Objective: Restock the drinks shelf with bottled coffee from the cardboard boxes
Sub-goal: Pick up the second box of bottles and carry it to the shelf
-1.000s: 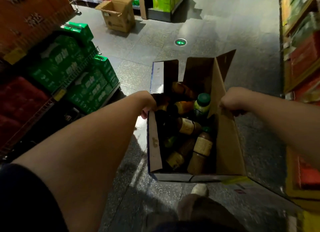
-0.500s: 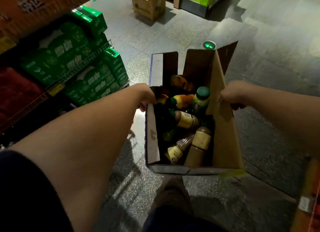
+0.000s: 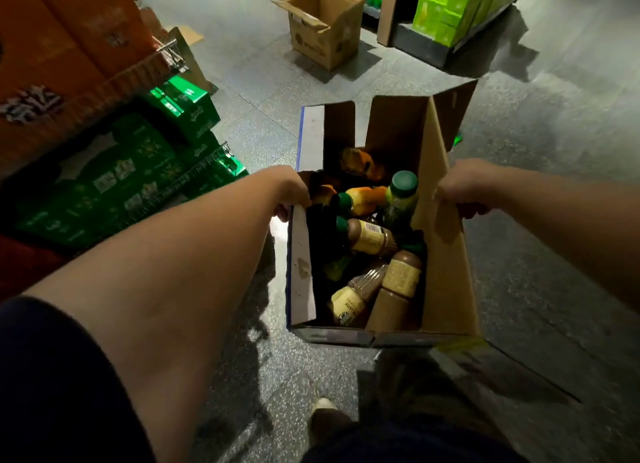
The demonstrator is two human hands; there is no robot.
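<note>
I hold an open cardboard box (image 3: pixel 446 272) in front of me, above the floor. My left hand (image 3: pixel 289 192) grips its left wall near the top edge. My right hand (image 3: pixel 460 189) grips the right flap. Inside lie several bottled coffees in a jumble: a brown one with a yellow label (image 3: pixel 398 286), another lying on its side (image 3: pixel 367 237), and an upright one with a green cap (image 3: pixel 401 192). The box's far flaps stand up.
A second open cardboard box (image 3: pixel 322 29) stands on the grey floor ahead. On the left is a shelf with green cartons (image 3: pixel 114 175) and orange boxes (image 3: pixel 59 47) above. Bright green packs (image 3: pixel 460 9) sit on a pallet at the back right. My shoe (image 3: pixel 325 417) shows below.
The view has swung left and forward along the aisle; the far box and green pallet have come closer. Both hands keep their grip on the carried box, and the right-hand shelf has left the frame.
</note>
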